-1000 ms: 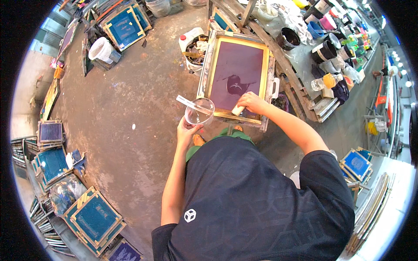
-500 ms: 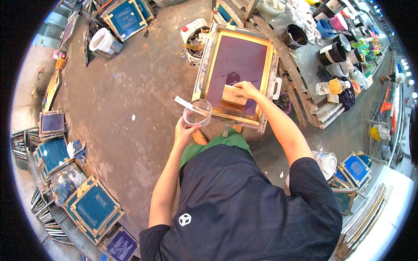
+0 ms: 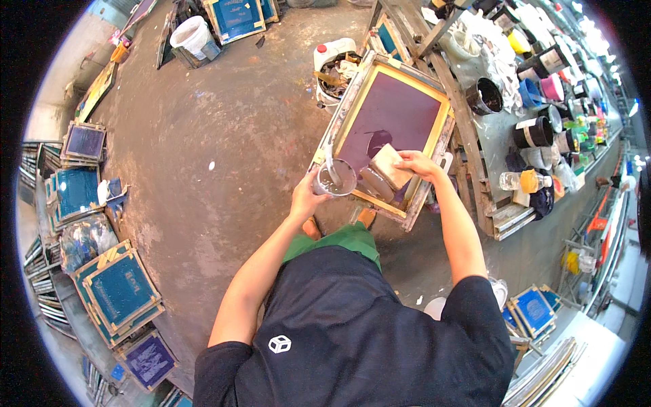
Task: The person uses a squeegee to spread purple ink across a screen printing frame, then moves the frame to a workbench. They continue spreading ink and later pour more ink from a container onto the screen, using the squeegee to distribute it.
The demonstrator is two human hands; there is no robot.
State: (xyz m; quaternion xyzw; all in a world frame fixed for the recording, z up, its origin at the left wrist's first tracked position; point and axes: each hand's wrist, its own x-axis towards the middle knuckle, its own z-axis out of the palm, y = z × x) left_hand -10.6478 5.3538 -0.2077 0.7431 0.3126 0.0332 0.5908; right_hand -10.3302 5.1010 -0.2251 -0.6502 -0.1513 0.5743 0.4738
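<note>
My right hand (image 3: 415, 163) is clamped on a tan block (image 3: 390, 165) lying on the purple screen frame (image 3: 390, 122) underneath it; just beside it, my left hand (image 3: 308, 197) is wrapped around a clear cup (image 3: 334, 180).

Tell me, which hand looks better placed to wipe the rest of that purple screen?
Probably the right hand: it already presses the tan pad on the screen. The left hand is taken up holding a clear cup with a stick in it at the frame's edge.
</note>
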